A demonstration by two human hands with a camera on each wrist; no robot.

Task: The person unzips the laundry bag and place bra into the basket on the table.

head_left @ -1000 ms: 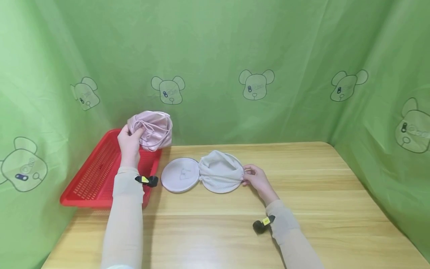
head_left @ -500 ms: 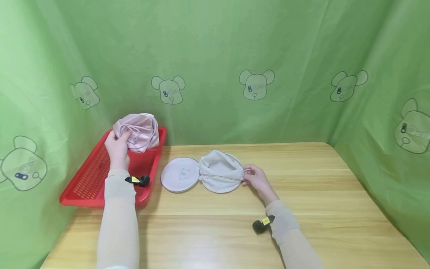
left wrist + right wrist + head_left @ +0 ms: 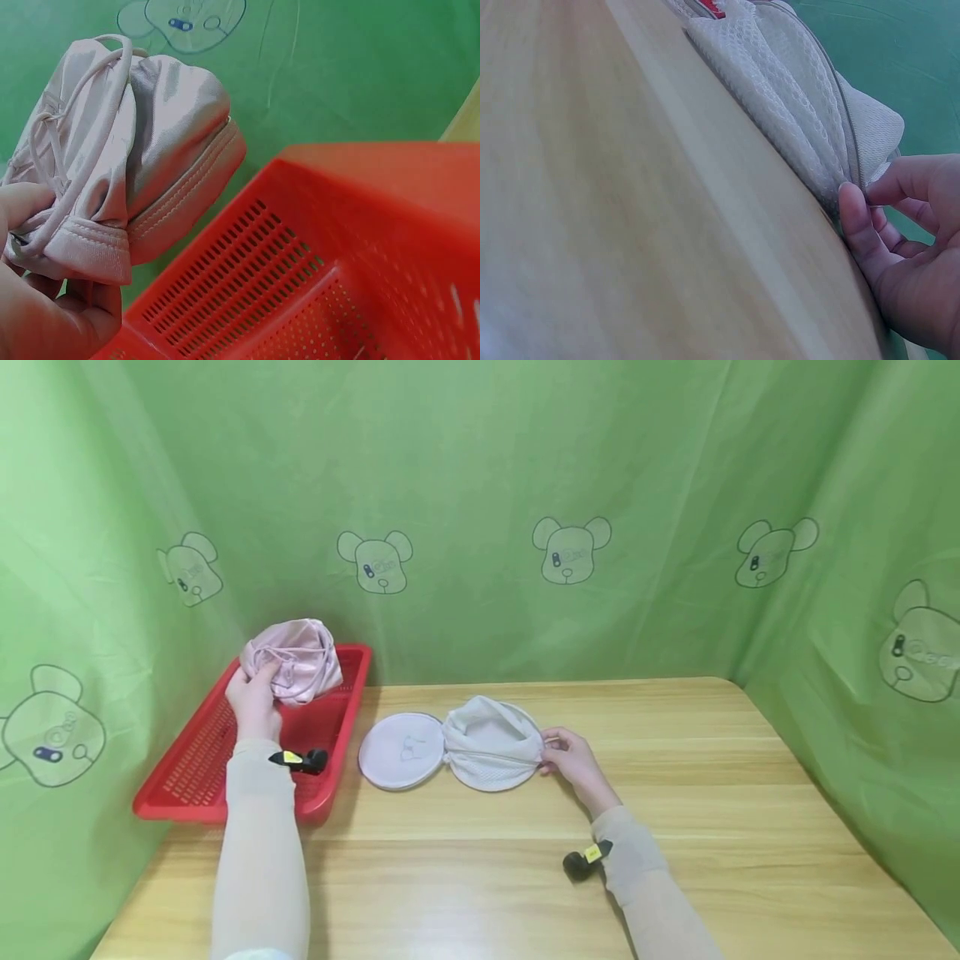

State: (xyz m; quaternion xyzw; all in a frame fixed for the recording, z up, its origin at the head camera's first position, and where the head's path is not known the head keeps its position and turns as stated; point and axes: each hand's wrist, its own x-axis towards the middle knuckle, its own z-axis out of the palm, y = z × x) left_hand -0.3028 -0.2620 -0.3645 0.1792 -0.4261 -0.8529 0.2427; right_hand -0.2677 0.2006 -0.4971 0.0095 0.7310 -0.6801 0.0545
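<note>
Over the back of the red plastic basket (image 3: 197,760), my left hand (image 3: 255,702) grips a shiny pink satin bundle (image 3: 302,652) with thin cords and stitched edges. In the left wrist view the thumb lies on top of the bundle (image 3: 172,112) and the fingers curl beneath it; its exact kind is unclear. On the table, a white zippered mesh laundry bag (image 3: 491,760) gapes at its top side. Its right edge is pinched between thumb and fingers of my right hand (image 3: 576,764). Joined to the bag's left side lies a round pale lid-like panel (image 3: 401,750) with a faint drawing.
The wooden table (image 3: 465,877) reaches to a green curtain (image 3: 465,460) printed with bear heads, which hangs behind and at both sides. The basket stands at the table's left, close to the curtain, with slotted walls.
My left hand has carried the pink satin bundle leftward and slightly down, over the red basket. The right hand and the mesh laundry bag have stayed in place.
</note>
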